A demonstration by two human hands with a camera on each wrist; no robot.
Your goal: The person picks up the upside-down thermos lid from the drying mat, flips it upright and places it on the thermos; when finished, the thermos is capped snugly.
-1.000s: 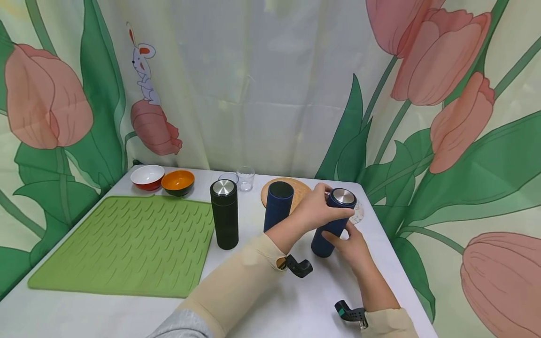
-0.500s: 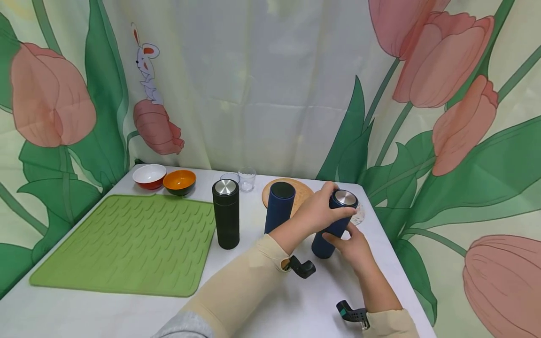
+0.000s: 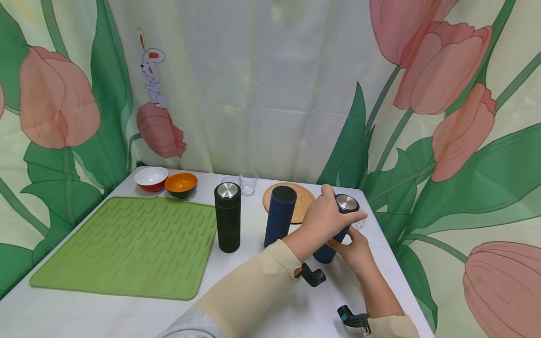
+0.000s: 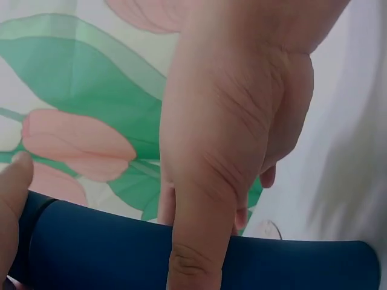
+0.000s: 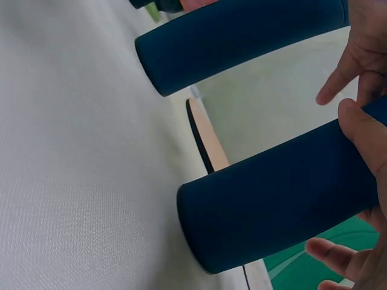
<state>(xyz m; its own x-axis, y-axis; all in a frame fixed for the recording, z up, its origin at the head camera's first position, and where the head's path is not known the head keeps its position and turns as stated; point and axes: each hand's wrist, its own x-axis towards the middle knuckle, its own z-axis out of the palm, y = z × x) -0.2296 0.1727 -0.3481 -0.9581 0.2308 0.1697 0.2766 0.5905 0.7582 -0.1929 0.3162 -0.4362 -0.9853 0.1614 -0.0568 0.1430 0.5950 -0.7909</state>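
My left hand (image 3: 323,218) curls round the top of the navy flask (image 3: 334,234), which stands at about 3 o'clock on the table (image 3: 270,305); my right hand (image 3: 355,249) wraps its lower body. The matte skin looks grippy and the shell stiff, likely with some heft, so I'd hold it mid-body. My hands hide most of it, including any cap seam below the steel lid (image 3: 347,202).

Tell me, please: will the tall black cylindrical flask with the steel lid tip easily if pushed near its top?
Probably yes. The tall black cylindrical flask with the steel lid is narrow and high, standing free on the white table, so a push near the top may topple it. Once down, its round body would likely roll.
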